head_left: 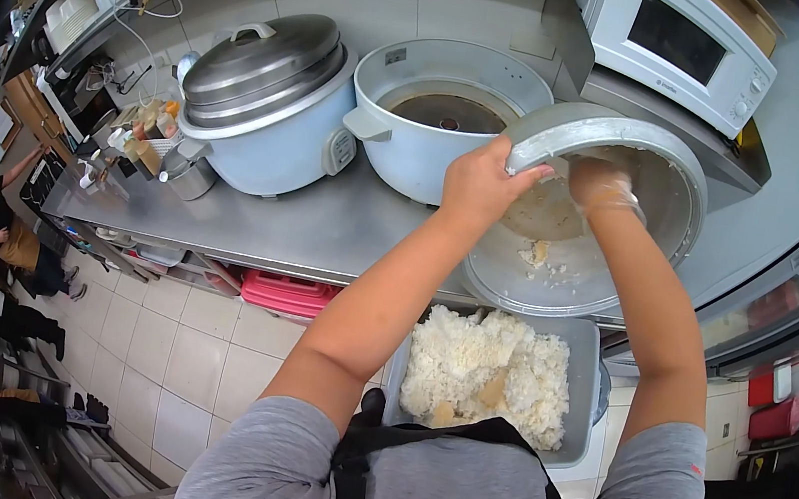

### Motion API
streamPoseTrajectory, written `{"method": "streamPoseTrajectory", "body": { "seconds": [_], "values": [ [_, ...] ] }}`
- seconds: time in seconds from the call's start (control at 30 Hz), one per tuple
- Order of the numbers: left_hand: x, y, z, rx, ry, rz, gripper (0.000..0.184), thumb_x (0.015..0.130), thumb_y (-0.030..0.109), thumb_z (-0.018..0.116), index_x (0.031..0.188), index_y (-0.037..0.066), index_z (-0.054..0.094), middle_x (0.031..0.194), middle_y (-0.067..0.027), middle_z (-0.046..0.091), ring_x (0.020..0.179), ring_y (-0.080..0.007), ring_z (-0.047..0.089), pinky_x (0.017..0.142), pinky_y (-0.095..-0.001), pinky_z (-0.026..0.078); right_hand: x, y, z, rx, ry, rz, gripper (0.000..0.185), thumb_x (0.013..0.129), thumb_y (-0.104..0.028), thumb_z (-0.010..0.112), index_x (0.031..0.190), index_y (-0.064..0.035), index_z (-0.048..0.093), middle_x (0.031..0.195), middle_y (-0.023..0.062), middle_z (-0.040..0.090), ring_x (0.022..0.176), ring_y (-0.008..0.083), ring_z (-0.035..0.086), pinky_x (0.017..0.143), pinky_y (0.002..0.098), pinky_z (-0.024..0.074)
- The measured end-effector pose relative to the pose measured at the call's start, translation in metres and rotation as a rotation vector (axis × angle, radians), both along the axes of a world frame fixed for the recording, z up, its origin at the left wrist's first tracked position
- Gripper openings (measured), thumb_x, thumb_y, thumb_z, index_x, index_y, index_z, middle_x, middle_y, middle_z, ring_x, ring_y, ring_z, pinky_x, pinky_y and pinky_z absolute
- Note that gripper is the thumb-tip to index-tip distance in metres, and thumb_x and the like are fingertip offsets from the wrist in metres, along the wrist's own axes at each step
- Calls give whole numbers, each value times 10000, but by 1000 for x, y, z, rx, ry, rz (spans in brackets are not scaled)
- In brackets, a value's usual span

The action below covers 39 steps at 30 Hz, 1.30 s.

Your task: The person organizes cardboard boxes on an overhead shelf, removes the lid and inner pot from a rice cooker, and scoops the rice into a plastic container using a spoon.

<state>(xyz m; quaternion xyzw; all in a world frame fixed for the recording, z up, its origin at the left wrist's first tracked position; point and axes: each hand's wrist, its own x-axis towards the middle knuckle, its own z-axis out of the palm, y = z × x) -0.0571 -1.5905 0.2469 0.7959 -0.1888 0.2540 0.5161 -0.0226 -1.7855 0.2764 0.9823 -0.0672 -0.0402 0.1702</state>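
My left hand grips the rim of a large metal rice cooker inner pot, thumb on the inside edge. The pot is tilted with its mouth toward me, and bits of cooked rice stick to its inner wall. My right hand reaches inside the pot near the wall, in what looks like a clear plastic glove; its fingers are not clear enough to make out. Below the pot, a grey tub holds a heap of white cooked rice with some browned crust pieces.
On the steel counter stand an open rice cooker body and a lidded rice cooker. A white microwave sits on a shelf at right. Several bottles and a metal container are at left. Other people stand further left.
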Motion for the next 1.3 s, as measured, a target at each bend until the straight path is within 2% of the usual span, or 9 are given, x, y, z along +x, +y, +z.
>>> {"method": "streamPoseTrajectory", "body": {
  "seconds": [0.07, 0.23, 0.53, 0.63, 0.87, 1.0, 1.13, 1.17, 1.3],
  "values": [
    [-1, 1, 2, -6, 19, -13, 539, 715, 508, 821, 755, 36, 564, 617, -110, 601, 556, -274, 580, 562, -364, 469, 12, 11, -9, -55, 99, -10, 359, 951, -191, 480, 1262, -88, 627, 1286, 155, 624, 1139, 317, 639, 901, 433, 535],
    [-3, 2, -7, 103, -82, -22, 515, 706, 476, 835, 778, 41, 571, 624, -120, 600, 563, -295, 588, 554, -364, 474, 10, 22, -126, 69, 63, 28, 365, 955, -206, 476, 1271, -90, 615, 1243, 154, 646, 1113, 315, 653, 873, 442, 543],
    [8, 1, -8, 83, -21, -49, 501, 722, 480, 825, 815, 41, 601, 635, -111, 610, 556, -241, 585, 554, -348, 469, -37, -110, -53, -3, -182, -184, 349, 945, -197, 488, 1261, -114, 609, 1107, 149, 705, 1012, 334, 694, 784, 476, 565],
    [12, -1, -5, 42, 12, -81, 520, 721, 497, 822, 784, 38, 587, 624, -103, 601, 544, -226, 562, 548, -344, 457, -20, -117, -67, -185, -23, -131, 296, 935, -176, 508, 1202, -137, 631, 1041, 111, 724, 940, 319, 717, 715, 471, 575],
    [6, -3, 3, 28, 100, -87, 557, 721, 522, 814, 721, 33, 546, 601, -97, 583, 538, -239, 548, 538, -356, 441, -3, -97, -111, -219, -321, -162, 179, 882, -143, 595, 1043, -134, 674, 923, 34, 730, 816, 239, 733, 545, 435, 552],
    [-1, -5, 8, 55, 67, -70, 546, 735, 506, 802, 708, 33, 529, 611, -121, 618, 551, -295, 605, 536, -384, 475, 6, -84, -106, -264, -207, -175, 178, 898, -149, 590, 1012, -110, 722, 990, 54, 734, 874, 253, 733, 620, 435, 570],
    [-8, -2, 12, 135, 82, -43, 557, 745, 530, 782, 724, 30, 539, 623, -127, 624, 577, -311, 616, 554, -398, 480, -7, -91, -43, -65, 10, -254, 257, 899, -207, 613, 1118, -132, 725, 1163, 96, 703, 1053, 288, 689, 793, 456, 560],
    [-6, -1, 11, 136, 76, -43, 559, 746, 535, 778, 729, 29, 542, 626, -128, 626, 583, -314, 619, 557, -400, 482, -19, -81, -26, -70, -28, -272, 288, 934, -216, 523, 1121, -130, 725, 1164, 105, 698, 1066, 308, 679, 824, 459, 560],
    [-2, 3, 1, 86, 46, -64, 560, 748, 540, 773, 736, 27, 547, 631, -130, 628, 595, -320, 625, 565, -401, 487, -8, -108, -34, -58, -68, -265, 294, 928, -207, 527, 1133, -123, 720, 1167, 119, 694, 1070, 318, 674, 858, 462, 553]
  ]
}}
